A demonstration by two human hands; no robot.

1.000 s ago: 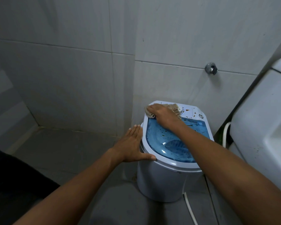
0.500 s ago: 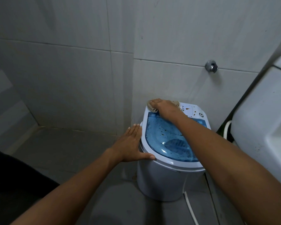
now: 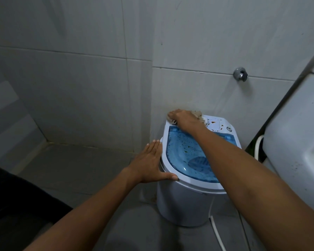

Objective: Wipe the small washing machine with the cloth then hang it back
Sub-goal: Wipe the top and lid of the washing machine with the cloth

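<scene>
A small white washing machine (image 3: pixel 187 205) with a see-through blue lid (image 3: pixel 187 153) stands on the floor against the tiled wall. My right hand (image 3: pixel 184 119) presses a beige cloth (image 3: pixel 198 115) onto the machine's back left corner, next to the control panel (image 3: pixel 219 125); most of the cloth is hidden under the hand. My left hand (image 3: pixel 150 163) lies flat against the machine's left rim, fingers spread, thumb on the front edge, holding nothing.
A large white tank or fixture (image 3: pixel 297 138) stands close on the right. A metal wall fitting (image 3: pixel 240 74) sits above the machine. A white hose (image 3: pixel 217 232) runs down by the machine's right side. Grey tiled floor (image 3: pixel 76 163) spreads to the left.
My right hand has slid the cloth from the lid's back edge up to the machine's back left corner by the wall. The left hand has stayed on the rim.
</scene>
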